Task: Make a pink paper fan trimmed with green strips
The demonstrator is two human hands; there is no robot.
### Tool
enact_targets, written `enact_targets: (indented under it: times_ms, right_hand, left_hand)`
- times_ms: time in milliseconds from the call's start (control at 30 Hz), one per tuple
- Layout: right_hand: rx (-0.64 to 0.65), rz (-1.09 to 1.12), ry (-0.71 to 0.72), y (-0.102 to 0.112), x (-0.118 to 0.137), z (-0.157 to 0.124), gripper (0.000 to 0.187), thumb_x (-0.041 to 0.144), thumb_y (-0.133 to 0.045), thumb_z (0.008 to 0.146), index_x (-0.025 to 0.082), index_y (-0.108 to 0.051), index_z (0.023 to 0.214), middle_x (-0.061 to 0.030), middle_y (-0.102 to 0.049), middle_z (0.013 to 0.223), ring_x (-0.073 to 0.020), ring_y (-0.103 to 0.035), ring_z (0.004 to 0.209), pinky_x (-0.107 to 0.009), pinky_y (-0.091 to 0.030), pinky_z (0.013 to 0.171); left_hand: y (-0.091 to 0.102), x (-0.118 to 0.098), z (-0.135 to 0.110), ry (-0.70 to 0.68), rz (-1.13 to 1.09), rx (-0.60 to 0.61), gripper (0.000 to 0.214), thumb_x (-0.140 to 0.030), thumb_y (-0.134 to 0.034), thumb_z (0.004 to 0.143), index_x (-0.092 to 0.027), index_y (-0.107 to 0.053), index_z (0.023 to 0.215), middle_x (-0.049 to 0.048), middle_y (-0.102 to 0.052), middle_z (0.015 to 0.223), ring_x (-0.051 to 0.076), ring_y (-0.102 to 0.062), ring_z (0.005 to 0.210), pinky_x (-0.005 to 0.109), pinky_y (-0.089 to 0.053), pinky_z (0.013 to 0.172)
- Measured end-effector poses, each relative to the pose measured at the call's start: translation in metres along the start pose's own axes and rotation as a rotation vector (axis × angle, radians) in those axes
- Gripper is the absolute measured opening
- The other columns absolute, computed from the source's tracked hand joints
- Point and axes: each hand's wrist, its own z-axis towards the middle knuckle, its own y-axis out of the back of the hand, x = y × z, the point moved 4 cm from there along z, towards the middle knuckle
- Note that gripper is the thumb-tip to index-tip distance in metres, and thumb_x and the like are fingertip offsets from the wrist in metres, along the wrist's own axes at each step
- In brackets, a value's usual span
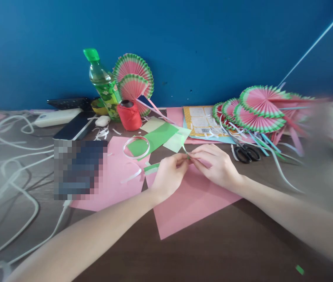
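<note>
Green scrap (299, 270): one, nearest item, on the worktop (160, 262), well right of my landmark, the red spool (129, 116).

Pink sheet (181, 203): one, flat beneath both hands, nearer than the spool and to its right. I judge it light and easily creased.

Left hand (169, 172) and right hand (218, 166): one pair, meeting nearer than the spool and to its right. Fingers of both drawn together, pinched on the pale strip.

Pale strip (185, 148): one, green-tinged, narrow, its free end rising from the fingertips; right of the spool and nearer. By my reckoning almost weightless, limp, quick to crease or tear; slipperiness I cannot tell. I would take it by the end, in a light fingertip pinch, leaving the middle unbent.

Scissors (246, 152): black-handled, well right of the spool.

Yellow packet (204, 119): right of the spool; barcode and printed panels, text too small for me to read.

Green bottle (104, 86): just behind the spool, to its left; leafy patterned label, no brand I can make out.
</note>
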Motion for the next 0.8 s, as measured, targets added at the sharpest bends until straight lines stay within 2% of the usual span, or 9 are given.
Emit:
enact_targets:
  times_ms: [133,433,567,667,800]
  right_hand:
    - [0.002,-0.027,0.009,0.0,0.003,0.002,0.013,0.011,-0.053,0.082,0.019,-0.06,0.074,-0.0055,-0.068,0.076,-0.0176,-0.064,0.073,-0.032,-0.051,0.065]
    - [-0.011,0.047,-0.051,0.0,-0.001,-0.001,0.012,0.009,-0.053,0.08,0.019,-0.06,0.08,-0.005,-0.066,0.078,-0.0172,-0.064,0.076,-0.031,-0.052,0.067]
    - [-0.041,0.184,-0.256,0.002,-0.009,0.0,0.012,0.011,-0.052,0.079,0.02,-0.059,0.077,-0.003,-0.066,0.077,-0.0155,-0.062,0.074,-0.03,-0.051,0.067]
    - [-0.091,0.254,-0.475,0.005,-0.022,0.0,0.01,0.015,-0.052,0.08,0.021,-0.06,0.076,-0.0023,-0.066,0.077,-0.0154,-0.062,0.073,-0.029,-0.049,0.064]
    - [-0.248,0.244,-0.655,0.01,-0.052,-0.005,0.009,0.022,-0.053,0.081,0.02,-0.059,0.075,-0.0035,-0.066,0.076,-0.0167,-0.063,0.072,-0.03,-0.049,0.062]
  left_hand:
    - [0.0,-0.001,0.0,0.009,0.019,0.005,0.028,-0.016,-0.045,0.078,-0.018,-0.069,0.094,-0.0034,-0.053,0.048,0.014,-0.059,0.058,0.024,-0.047,0.062]
    - [0.0,-0.002,-0.001,0.051,0.02,0.017,0.029,-0.014,-0.045,0.077,-0.018,-0.068,0.095,-0.0036,-0.057,0.048,0.013,-0.059,0.054,0.023,-0.048,0.057]
    - [-0.001,-0.001,-0.001,0.068,-0.054,0.02,0.026,-0.016,-0.045,0.08,-0.018,-0.067,0.093,0.0004,-0.07,0.069,0.012,-0.062,0.059,0.024,-0.05,0.061]
    - [-0.001,0.0,0.0,0.054,-0.102,0.017,0.023,-0.016,-0.046,0.081,-0.018,-0.067,0.09,0.0027,-0.073,0.083,0.015,-0.065,0.077,0.027,-0.05,0.074]
    - [0.0,0.001,0.0,0.062,-0.201,0.005,0.021,-0.017,-0.046,0.082,-0.017,-0.065,0.09,0.005,-0.072,0.088,0.016,-0.065,0.086,0.029,-0.048,0.082]
